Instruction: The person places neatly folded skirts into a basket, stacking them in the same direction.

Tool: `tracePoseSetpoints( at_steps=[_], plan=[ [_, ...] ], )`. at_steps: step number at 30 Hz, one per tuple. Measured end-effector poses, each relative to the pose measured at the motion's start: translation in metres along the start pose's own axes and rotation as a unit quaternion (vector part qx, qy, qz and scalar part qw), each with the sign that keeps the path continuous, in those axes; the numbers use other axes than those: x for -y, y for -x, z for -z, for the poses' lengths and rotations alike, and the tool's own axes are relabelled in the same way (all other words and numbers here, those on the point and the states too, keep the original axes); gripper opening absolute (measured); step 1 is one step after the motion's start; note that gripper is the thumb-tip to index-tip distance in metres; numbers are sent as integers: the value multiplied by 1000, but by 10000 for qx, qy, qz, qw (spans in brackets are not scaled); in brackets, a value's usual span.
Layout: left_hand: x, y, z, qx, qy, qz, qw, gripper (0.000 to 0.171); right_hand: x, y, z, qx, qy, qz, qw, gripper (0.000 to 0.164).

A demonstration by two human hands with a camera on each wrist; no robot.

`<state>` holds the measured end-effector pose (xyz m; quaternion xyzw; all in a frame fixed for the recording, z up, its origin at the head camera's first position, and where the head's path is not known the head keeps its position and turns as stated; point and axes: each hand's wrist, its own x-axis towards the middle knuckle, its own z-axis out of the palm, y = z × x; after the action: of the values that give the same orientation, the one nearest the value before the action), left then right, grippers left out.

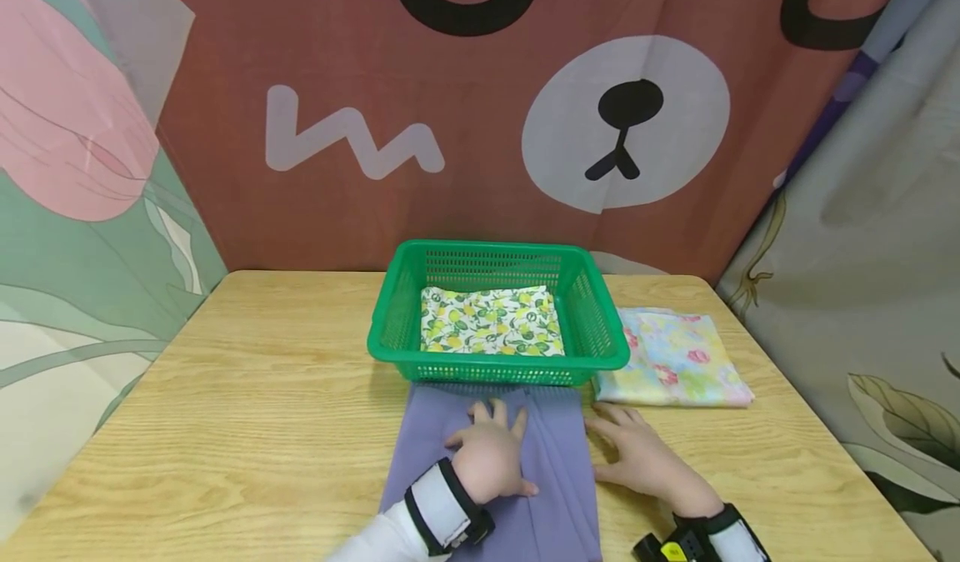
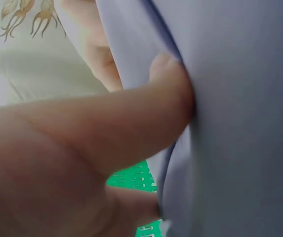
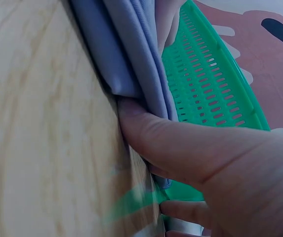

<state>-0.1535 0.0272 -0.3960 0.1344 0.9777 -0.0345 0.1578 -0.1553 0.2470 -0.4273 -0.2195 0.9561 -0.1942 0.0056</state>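
A folded purple cloth (image 1: 558, 479) lies lengthwise on the table in front of the basket. My left hand (image 1: 491, 458) rests on it with the fingers spread. In the left wrist view the left thumb (image 2: 126, 118) presses against the cloth beside a crease. At the cloth's right edge is my right hand (image 1: 645, 454), its fingers extended and thumb apart. The right wrist view shows the right thumb (image 3: 166, 138) touching the folded, layered side of the purple cloth (image 3: 131, 54) low against the table.
Behind the purple cloth stands a green plastic basket (image 1: 382, 328), holding a folded lemon-print cloth (image 1: 491, 320). A folded pastel cloth (image 1: 678, 358) with pink prints lies right of the basket. The wooden table (image 1: 247, 429) ends at a bear-patterned curtain (image 1: 330, 212).
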Motion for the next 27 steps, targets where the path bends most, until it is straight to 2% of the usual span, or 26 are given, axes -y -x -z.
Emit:
tracePoseSetpoints(
  at_steps=[4,6,9,12,14,17,19,21,22,24,25,27],
  plan=[
    [7,9,-1,-19,508,-394,9979,94,-1,2,-1,-37,-9,15,10000,65],
    [17,15,0,64,960,-729,9927,88,-1,3,-2,-67,-21,20,10000,65],
    [38,22,5,168,1717,-1157,9782,79,-1,3,-4,-69,-15,48,10000,65],
    [65,24,6,-61,2440,-1339,9605,69,0,2,-5,-41,-13,88,10000,64],
    [84,24,3,-420,2805,-1167,9518,66,1,1,-6,-43,-24,87,10000,63],
    [105,22,-4,-1015,3072,-558,9446,71,4,0,-6,-171,43,43,9998,59],
    [114,20,-10,-1232,2975,-134,9466,81,5,-2,-7,-321,62,-16,9995,53],
    [121,17,-15,-1313,2801,117,9509,89,6,-4,-8,-439,-86,-54,9990,44],
    [123,16,-16,-1291,2762,174,9522,91,6,-5,-8,-444,-292,-102,9985,38],
    [128,13,-17,-1178,2965,199,9475,92,7,-7,-8,-302,-916,-275,9950,30],
    [130,12,-17,-1151,3134,178,9424,91,7,-8,-8,-207,-1284,-396,9907,27],
    [134,10,-16,-1141,3472,107,9308,87,9,-8,-8,17,-2102,-693,9752,25]
  ],
)
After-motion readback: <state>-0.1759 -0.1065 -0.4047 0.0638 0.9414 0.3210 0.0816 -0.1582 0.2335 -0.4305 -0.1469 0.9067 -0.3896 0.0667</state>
